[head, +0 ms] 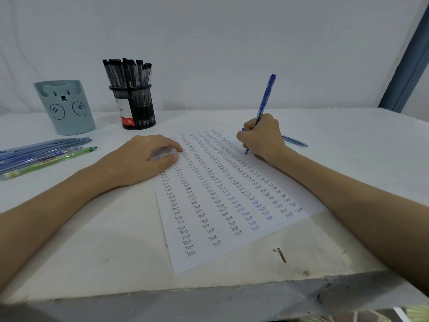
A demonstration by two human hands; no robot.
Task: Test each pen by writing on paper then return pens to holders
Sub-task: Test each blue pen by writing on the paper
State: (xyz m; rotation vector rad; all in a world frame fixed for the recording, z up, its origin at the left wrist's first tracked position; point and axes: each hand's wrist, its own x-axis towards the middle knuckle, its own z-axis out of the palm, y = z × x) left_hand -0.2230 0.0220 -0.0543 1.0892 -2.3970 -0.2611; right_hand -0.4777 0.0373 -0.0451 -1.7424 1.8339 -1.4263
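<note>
Blue pen [264, 101] was pinched in the right hand [262, 138], tip touching the paper [232, 205] on the bench [92, 240]; left hand [139, 159] rested on the sheet, fingers loosely curved. Light, steady strokes looked best.

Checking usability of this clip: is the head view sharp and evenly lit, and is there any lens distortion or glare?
Head view: soft, even lighting, no glare on the paper; only faint shadows under the left hand and right hand. Near "Test" rows are legible, the far rows too small to read. Wide-angle distortion bows the table edge and stretches the forearms at the corners.
</note>
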